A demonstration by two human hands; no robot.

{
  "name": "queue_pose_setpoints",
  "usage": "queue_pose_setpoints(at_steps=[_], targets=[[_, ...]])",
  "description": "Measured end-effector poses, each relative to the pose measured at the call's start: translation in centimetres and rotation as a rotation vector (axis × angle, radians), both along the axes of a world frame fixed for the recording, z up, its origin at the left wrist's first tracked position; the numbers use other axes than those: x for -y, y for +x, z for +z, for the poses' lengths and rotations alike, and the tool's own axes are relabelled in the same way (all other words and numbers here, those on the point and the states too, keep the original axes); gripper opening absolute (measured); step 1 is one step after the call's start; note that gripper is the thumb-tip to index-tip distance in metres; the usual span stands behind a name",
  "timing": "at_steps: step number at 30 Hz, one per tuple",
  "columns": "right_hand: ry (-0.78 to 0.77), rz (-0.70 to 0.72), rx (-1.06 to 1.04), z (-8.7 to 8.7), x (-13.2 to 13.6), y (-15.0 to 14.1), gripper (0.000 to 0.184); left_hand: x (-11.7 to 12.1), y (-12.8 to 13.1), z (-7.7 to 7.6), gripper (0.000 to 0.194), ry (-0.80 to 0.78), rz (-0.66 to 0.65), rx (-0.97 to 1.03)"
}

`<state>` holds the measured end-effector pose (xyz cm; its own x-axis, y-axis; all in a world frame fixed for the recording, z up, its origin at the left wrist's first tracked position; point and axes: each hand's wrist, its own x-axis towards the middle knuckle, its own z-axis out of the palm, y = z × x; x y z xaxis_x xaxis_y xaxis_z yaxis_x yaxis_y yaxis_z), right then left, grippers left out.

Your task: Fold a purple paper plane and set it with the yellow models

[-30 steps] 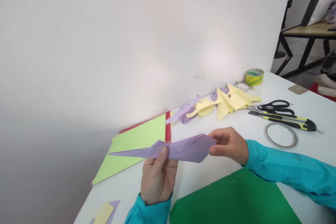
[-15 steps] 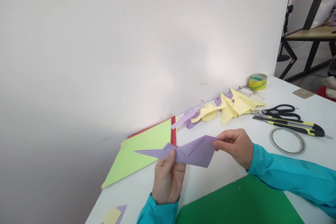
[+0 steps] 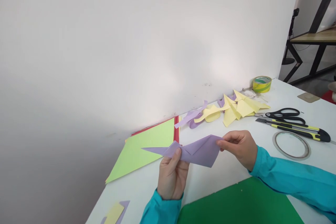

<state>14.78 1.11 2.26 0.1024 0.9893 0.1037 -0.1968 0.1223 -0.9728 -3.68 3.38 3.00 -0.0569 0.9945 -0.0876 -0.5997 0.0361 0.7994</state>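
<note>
A purple folded paper is held above the white table, its long thin point aimed left and a broad flap spread at the right. My left hand pinches its middle from below, the thumb lying across the front. At the far right corner of the flap, my right hand grips the paper between thumb and fingertips. Behind the pointed end lies a light green paper sheet on a stack with red and yellow edges. Below both hands is a green mat.
Along the wall are purple and yellow paper strips, yellow folded paper pieces and a yellow-green tape roll. Black scissors, a utility knife and a thin tape ring lie at right. Paper scraps sit front left.
My right hand has closed on the flap's corner, and the flap is turned to show its fold more. The long point has swung and looks shorter. The whole view has shifted slightly.
</note>
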Motion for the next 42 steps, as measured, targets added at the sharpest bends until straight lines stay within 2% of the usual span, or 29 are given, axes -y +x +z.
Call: queue_pose_setpoints(at_steps=[10, 16, 25, 36, 42], targets=[[-0.02, -0.001, 0.007, -0.6, -0.3, 0.0, 0.024, 0.0, 0.0, -0.2, 0.03, -0.016, 0.019, -0.012], [0.061, 0.049, 0.05, -0.9, -0.6, 0.1, 0.03, 0.1, 0.1, -0.4, 0.032, -0.011, 0.025, -0.052], [0.098, 0.016, 0.081, -0.4, -0.4, 0.0, 0.015, 0.5, 0.3, -1.1, 0.027, 0.008, -0.026, -0.092], [0.154, -0.001, 0.139, -0.4, -0.1, 0.3, 0.011, 0.5, 0.4, -1.4, 0.024, 0.051, -0.041, -0.132], [0.124, 0.098, 0.232, -0.2, 0.0, 0.5, 0.016, 0.7, 0.4, -1.6, 0.016, 0.09, -0.058, -0.203]])
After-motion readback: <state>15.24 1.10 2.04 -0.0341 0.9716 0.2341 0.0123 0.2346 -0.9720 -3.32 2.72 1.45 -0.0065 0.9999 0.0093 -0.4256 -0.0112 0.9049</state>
